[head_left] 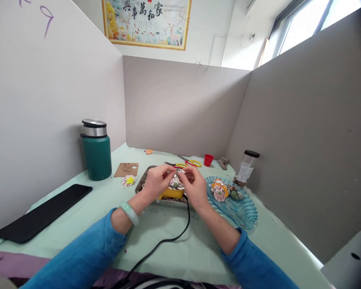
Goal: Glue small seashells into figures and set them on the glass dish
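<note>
My left hand (pixel 157 181) and my right hand (pixel 195 185) meet over a metal tray (pixel 144 178) in the middle of the table. Both pinch a small pale shell-like piece (pixel 178 173) between thumb and fingertips. Under the hands sits a yellow-orange object (pixel 172 193) topped with small decorated shells. A black cord (pixel 168 237) runs from below my right hand toward the table's front edge. A pale green bangle (pixel 130 212) circles my left wrist.
A blue glass shell-shaped dish (pixel 239 208) holding several shells lies right of the tray. A green flask (pixel 95 150) stands at left, a black flat pad (pixel 43 212) nearer me. Scissors (pixel 185 163), a red cap (pixel 208 160) and a jar (pixel 246 168) lie behind. Partitions wall in three sides.
</note>
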A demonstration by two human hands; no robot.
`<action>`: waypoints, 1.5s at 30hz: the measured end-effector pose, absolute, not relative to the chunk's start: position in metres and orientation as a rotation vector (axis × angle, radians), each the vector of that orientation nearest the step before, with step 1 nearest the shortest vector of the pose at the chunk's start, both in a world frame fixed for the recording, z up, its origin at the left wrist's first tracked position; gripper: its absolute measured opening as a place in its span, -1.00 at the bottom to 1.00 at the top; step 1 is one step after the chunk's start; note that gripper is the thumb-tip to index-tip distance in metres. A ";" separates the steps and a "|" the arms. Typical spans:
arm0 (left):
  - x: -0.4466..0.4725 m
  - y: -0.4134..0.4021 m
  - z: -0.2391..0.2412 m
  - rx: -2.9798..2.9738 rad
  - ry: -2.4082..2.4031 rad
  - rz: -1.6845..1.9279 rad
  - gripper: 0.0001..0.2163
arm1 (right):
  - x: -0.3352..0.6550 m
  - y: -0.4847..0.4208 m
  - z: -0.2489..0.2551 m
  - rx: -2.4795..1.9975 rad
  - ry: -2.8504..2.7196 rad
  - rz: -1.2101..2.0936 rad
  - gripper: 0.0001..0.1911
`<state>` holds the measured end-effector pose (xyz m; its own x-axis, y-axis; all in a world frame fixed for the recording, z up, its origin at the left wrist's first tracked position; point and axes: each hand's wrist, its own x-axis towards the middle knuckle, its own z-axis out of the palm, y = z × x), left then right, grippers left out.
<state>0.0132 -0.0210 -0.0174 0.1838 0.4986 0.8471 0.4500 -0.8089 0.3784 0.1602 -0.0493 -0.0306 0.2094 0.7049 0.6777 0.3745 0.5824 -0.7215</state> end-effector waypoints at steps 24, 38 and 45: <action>0.015 -0.024 -0.008 2.097 0.838 1.459 -0.75 | 0.169 -0.048 -0.022 -0.586 -1.224 1.227 -0.73; 0.012 -0.018 -0.012 2.130 0.813 1.461 -0.72 | 0.177 -0.050 -0.019 -0.903 -1.318 0.451 -0.78; 0.011 -0.024 -0.009 2.262 0.849 1.431 -0.75 | 0.178 -0.059 -0.013 -0.924 -1.553 0.004 -0.88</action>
<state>0.0112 -0.0238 -0.0089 0.3172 0.6404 0.6995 0.3069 -0.7672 0.5632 0.1784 -0.0594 -0.0132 0.0881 0.5445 0.8341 0.5402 0.6774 -0.4993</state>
